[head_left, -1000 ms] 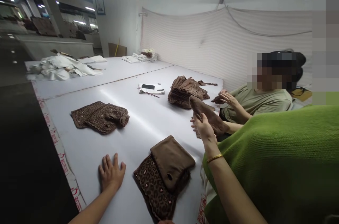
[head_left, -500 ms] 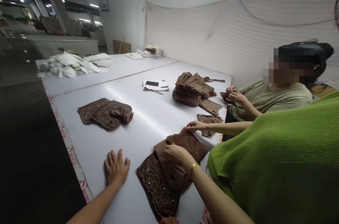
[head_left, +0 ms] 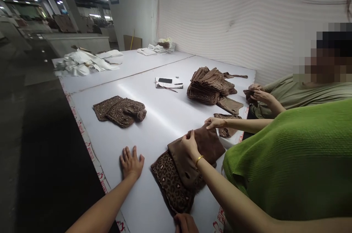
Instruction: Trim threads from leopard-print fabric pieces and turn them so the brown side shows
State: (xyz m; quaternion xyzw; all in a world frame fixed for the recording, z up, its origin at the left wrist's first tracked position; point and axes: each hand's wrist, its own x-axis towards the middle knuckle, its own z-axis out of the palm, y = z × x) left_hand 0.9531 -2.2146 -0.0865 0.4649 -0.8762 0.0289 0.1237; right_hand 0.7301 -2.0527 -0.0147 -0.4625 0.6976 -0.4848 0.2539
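White surface (head_left: 107,145) carries a leopard cloth (head_left: 172,183); left hand (head_left: 132,166) flat near it, fingers spread, empty; right hand (head_left: 186,223) curled at its near edge, grip unclear. Probably light, soft, floppy: best pinched by edges.

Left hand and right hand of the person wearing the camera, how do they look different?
The left hand lies flat with fingers spread; the right hand has bent fingers.

The left hand rests on the white table, away from any cloth; the right hand is at the near edge of the spotted cloth.

The left hand shows whole; the right hand is cut off by the picture's bottom edge.

Both are bare.
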